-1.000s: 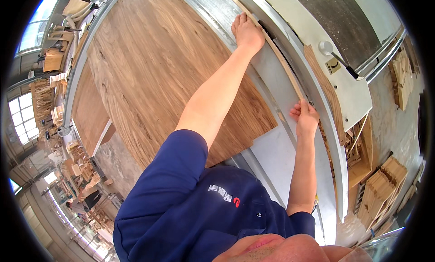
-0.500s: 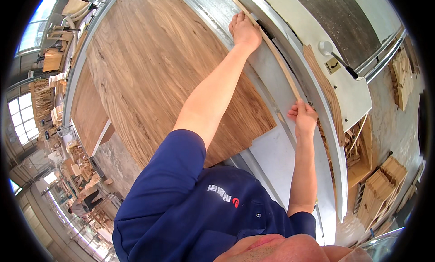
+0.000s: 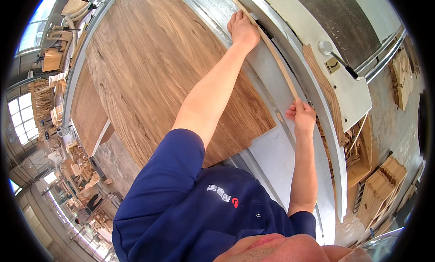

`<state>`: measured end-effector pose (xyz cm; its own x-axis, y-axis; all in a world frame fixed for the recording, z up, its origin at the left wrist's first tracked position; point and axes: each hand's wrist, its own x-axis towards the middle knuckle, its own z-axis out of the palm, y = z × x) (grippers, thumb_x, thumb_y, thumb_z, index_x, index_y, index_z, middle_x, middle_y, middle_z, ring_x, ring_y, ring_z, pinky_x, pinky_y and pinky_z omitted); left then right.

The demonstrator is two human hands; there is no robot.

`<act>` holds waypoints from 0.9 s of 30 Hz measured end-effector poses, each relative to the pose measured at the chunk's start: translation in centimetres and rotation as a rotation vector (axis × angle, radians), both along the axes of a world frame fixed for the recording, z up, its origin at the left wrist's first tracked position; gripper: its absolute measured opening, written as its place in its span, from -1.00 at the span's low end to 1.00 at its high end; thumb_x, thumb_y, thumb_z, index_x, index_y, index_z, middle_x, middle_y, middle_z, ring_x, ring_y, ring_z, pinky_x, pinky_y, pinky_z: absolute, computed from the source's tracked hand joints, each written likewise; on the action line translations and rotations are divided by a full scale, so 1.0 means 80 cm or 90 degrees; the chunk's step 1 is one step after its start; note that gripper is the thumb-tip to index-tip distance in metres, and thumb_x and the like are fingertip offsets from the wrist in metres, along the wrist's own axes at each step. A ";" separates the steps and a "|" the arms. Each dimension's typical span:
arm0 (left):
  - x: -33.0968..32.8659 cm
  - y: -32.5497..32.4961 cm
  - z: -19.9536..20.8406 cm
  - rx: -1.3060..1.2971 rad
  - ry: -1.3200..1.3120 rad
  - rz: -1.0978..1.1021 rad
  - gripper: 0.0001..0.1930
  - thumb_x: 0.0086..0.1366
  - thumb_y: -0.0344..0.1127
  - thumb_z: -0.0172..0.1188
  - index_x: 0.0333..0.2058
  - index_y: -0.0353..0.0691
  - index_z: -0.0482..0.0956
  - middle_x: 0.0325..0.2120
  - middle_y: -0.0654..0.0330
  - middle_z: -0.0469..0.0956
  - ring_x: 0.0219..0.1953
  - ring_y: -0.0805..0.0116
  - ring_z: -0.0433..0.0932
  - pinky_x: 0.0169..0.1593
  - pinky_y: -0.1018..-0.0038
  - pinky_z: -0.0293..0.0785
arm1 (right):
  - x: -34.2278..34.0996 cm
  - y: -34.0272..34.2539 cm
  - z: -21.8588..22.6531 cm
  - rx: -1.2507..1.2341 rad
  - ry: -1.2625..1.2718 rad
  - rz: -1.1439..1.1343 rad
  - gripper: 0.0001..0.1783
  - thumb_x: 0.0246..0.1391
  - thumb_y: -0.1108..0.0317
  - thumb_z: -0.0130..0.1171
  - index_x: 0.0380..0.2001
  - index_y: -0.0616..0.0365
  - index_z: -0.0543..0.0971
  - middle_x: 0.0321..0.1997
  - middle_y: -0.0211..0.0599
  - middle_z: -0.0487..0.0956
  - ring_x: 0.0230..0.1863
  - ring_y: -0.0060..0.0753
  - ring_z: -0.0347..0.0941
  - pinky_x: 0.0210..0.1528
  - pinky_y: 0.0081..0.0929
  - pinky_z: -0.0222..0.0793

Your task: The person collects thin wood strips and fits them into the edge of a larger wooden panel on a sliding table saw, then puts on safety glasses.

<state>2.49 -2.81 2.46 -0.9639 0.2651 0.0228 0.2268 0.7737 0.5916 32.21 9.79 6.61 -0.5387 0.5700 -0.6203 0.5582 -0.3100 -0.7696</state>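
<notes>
A thin, light-brown wood strip (image 3: pixel 282 65) runs lengthwise along the machine's grey metal fence (image 3: pixel 297 44). My right hand (image 3: pixel 302 115) pinches its near end between thumb and fingers, the other fingers curled loosely. Farther up, my left hand (image 3: pixel 244 31) lies beside the strip, its edge close against it. Its fingers reach forward, slightly bent, on the side away from the fence; the thumb is hidden. Under my left forearm spreads a wide brown wood-grain panel (image 3: pixel 172 67) with a notched near corner.
Bare grey machine table (image 3: pixel 272 148) shows between panel and fence. Right of the fence, a machine housing carries a round knob and black-handled lever (image 3: pixel 344 65). Stacked wood pieces (image 3: pixel 383 189) stand at lower right. Far left, a person (image 3: pixel 84 214) is among wood piles.
Both hands and the strip have shifted very slightly left. My grip on the near end looks the same. The distant person at left has bent lower.
</notes>
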 end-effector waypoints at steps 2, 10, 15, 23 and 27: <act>0.000 0.001 -0.001 0.016 0.004 0.003 -0.37 0.40 -0.25 0.09 0.36 -0.47 0.25 0.48 -0.04 0.10 0.54 0.04 -0.08 0.55 0.18 -0.23 | 0.000 0.002 -0.002 0.006 -0.011 0.006 -0.64 0.38 0.20 0.17 -0.22 0.38 0.63 -0.41 -0.27 0.60 -0.46 -0.45 0.56 -0.41 -0.46 0.60; -0.015 -0.003 -0.012 0.005 0.034 0.001 -0.38 0.38 -0.24 0.11 0.34 -0.44 0.30 0.45 -0.04 0.17 0.53 0.04 -0.03 0.54 0.17 -0.20 | -0.011 0.001 -0.002 0.001 -0.010 0.022 -0.62 0.36 0.18 0.19 -0.22 0.39 0.62 -0.40 -0.26 0.61 -0.45 -0.42 0.57 -0.39 -0.45 0.60; -0.021 -0.003 -0.020 -0.023 0.083 0.031 -0.42 0.36 -0.20 0.15 0.31 -0.30 0.39 0.42 0.01 0.24 0.50 0.05 0.05 0.50 0.16 -0.08 | -0.018 -0.001 0.001 0.002 -0.015 0.021 -0.62 0.36 0.18 0.19 -0.20 0.39 0.61 -0.39 -0.25 0.61 -0.45 -0.42 0.57 -0.39 -0.45 0.60; -0.035 -0.008 -0.018 0.005 0.050 0.011 -0.42 0.38 -0.23 0.10 0.32 -0.37 0.37 0.45 -0.02 0.18 0.53 0.04 -0.02 0.53 0.15 -0.19 | -0.032 -0.003 0.006 -0.005 -0.017 0.017 -0.61 0.36 0.18 0.18 -0.16 0.42 0.59 -0.33 -0.22 0.60 -0.40 -0.40 0.57 -0.34 -0.43 0.61; -0.043 -0.011 -0.021 0.002 0.064 0.012 -0.41 0.38 -0.20 0.12 0.30 -0.39 0.39 0.45 -0.02 0.19 0.53 0.05 -0.02 0.53 0.15 -0.18 | -0.040 -0.004 0.006 0.005 -0.011 0.017 -0.60 0.35 0.18 0.18 -0.17 0.42 0.60 -0.34 -0.20 0.62 -0.41 -0.38 0.59 -0.35 -0.42 0.60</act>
<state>-0.95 -3.66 0.74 -0.9614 0.2475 0.1206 0.2712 0.7763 0.5690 28.98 9.47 7.07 -0.5437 0.5599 -0.6252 0.5792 -0.2888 -0.7623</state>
